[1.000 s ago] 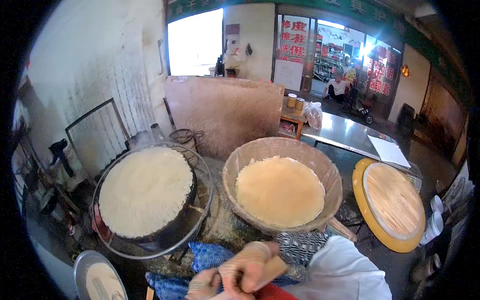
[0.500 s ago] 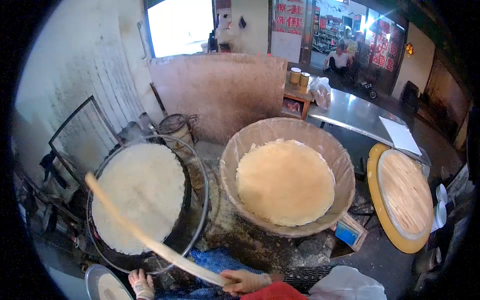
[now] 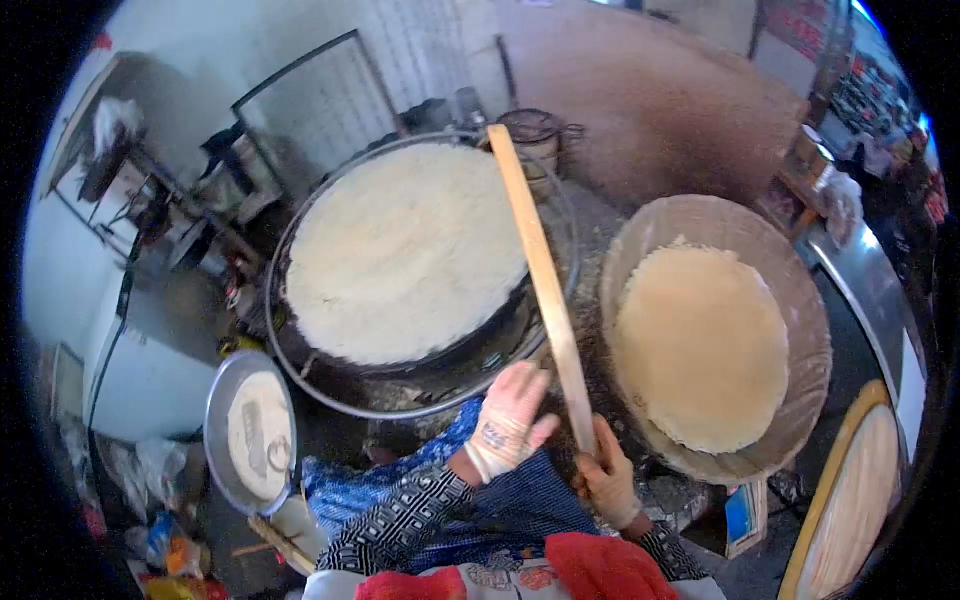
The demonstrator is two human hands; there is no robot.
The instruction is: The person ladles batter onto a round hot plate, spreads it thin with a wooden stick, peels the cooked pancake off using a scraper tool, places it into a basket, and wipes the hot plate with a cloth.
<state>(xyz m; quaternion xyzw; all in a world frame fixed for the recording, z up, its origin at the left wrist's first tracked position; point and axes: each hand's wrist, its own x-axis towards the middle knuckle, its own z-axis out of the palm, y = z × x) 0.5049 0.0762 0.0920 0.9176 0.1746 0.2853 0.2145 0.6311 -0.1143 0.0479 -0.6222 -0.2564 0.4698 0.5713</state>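
Note:
My right hand (image 3: 608,478), in a pale glove, is closed round the lower end of a long flat wooden stick (image 3: 545,270). The stick slants up past the right edge of a round griddle, which bears a large pale flatbread (image 3: 405,250). My left hand (image 3: 510,420), in a whitish glove, is beside the stick with its fingers apart and nothing in them. To the right, a deep lined basket (image 3: 808,330) holds a round stack of tan flatbread (image 3: 705,345).
A metal ring (image 3: 335,400) surrounds the griddle. At the left stands a metal basin (image 3: 218,425) with pale batter or flour. A round wooden board (image 3: 850,500) leans at the lower right, near a metal table (image 3: 865,290). A brown panel (image 3: 650,90) rises behind.
The view has turned left and down. The stick has swung from across the griddle to its right side, in my right hand. My left hand has moved from beside the basin toward the stick.

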